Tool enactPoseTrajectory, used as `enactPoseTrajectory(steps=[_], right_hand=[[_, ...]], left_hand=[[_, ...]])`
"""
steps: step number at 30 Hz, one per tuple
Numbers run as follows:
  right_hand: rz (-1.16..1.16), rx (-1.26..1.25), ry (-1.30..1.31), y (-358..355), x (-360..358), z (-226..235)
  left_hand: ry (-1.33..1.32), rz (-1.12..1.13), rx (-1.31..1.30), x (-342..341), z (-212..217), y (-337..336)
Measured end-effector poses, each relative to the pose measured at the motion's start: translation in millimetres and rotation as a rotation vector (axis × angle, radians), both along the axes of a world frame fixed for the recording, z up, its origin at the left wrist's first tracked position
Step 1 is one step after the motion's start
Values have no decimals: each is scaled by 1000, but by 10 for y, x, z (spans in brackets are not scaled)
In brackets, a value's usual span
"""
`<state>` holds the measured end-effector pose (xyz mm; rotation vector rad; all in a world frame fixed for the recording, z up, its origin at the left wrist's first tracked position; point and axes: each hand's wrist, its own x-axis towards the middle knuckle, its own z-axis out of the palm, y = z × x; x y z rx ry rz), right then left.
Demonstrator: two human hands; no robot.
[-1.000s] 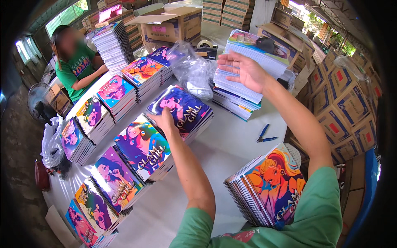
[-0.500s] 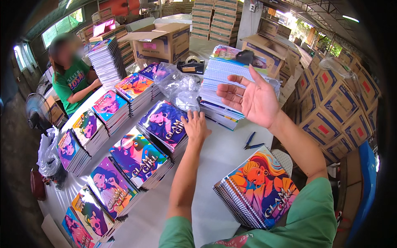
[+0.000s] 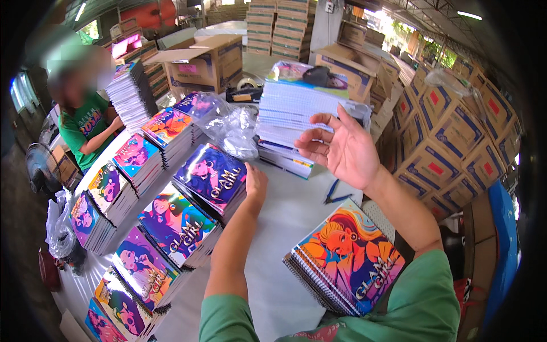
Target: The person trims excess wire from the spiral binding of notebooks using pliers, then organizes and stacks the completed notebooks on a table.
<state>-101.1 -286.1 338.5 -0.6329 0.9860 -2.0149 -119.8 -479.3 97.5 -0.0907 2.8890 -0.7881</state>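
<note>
My left hand point(image 3: 256, 183) is at the right edge of a stack of spiral notebooks with purple covers point(image 3: 209, 175). One finger reaches the cover's edge; the rest are hidden, so its grip is unclear. My right hand point(image 3: 345, 149) is raised palm-in, its fingers apart and slightly bent, holding nothing. Behind it stands a tall pile of white-edged page blocks point(image 3: 296, 108) with colourful covers on top. Close to my body lies a stack of spiral notebooks with an orange cover point(image 3: 350, 256). Blue-handled pliers point(image 3: 337, 194) rest on the table beyond it.
Several more notebook stacks point(image 3: 178, 225) stand in two rows to the left. Crumpled clear plastic point(image 3: 233, 128) lies behind the purple stack, near a tape dispenser point(image 3: 246, 92). A person in green point(image 3: 88, 137) is at the far left. Cartons point(image 3: 450, 137) are piled at the right.
My left hand has slid from the top of the purple notebook stack to its right edge. My right hand stays raised, its fingers a little more bent. The whole view has shifted slightly.
</note>
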Motion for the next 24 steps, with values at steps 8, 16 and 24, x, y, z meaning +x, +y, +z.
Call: enactPoseTrajectory(steps=[8, 16, 24], right_hand=[[-60, 385, 434, 716, 167, -5], [-103, 654, -156, 1993, 187, -1384], [-54, 789, -40, 1992, 306, -1760]], left_hand=[[119, -119, 199, 221, 32, -335], [1015, 328, 2112, 2281, 640, 741], [778, 389, 2097, 2854, 427, 2455]])
